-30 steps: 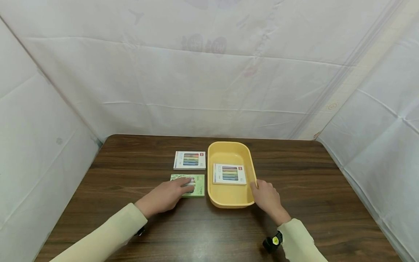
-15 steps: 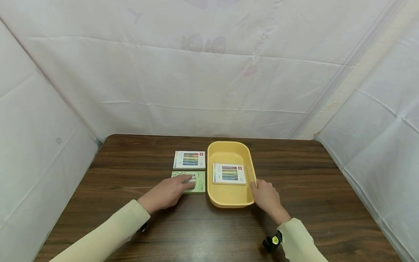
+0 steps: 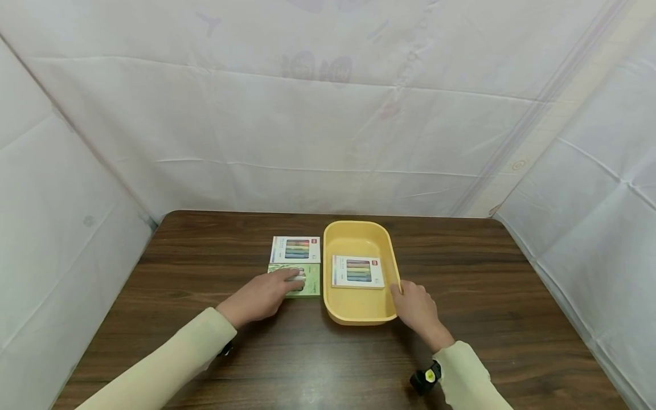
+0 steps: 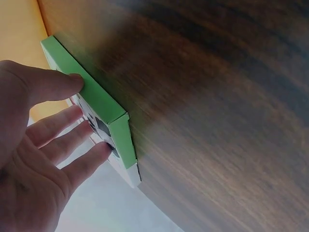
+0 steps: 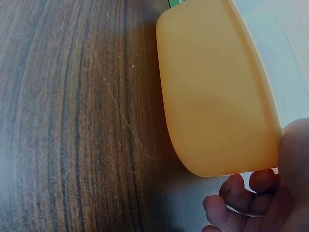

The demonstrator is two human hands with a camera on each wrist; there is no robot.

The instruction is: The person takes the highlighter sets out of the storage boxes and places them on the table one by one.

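Note:
My left hand (image 3: 263,293) rests on a flat green box (image 3: 311,280) left of the yellow plastic bin (image 3: 360,313). In the left wrist view, its fairly straight fingers (image 4: 87,162) touch the top of the box and the thumb meets the near side. Against the far side of the green box lies a white box (image 3: 279,249) with a window of coloured sticks. My right hand (image 3: 417,307) grips the bin's right rim near its front corner, thumb at the rim and fingers outside below it. A similar white box (image 3: 338,272) lies face up inside the bin.
Everything stands on a dark wood-grain table (image 3: 487,285) with rounded far corners. White cloth sheets (image 3: 328,131) hang behind it and on both sides. A black wrist strap with a camera (image 3: 422,382) sits at the right sleeve.
The left hand has slid the green box away from me, closing the gap to the white box on the table. The right hand has stayed on the bin's rim.

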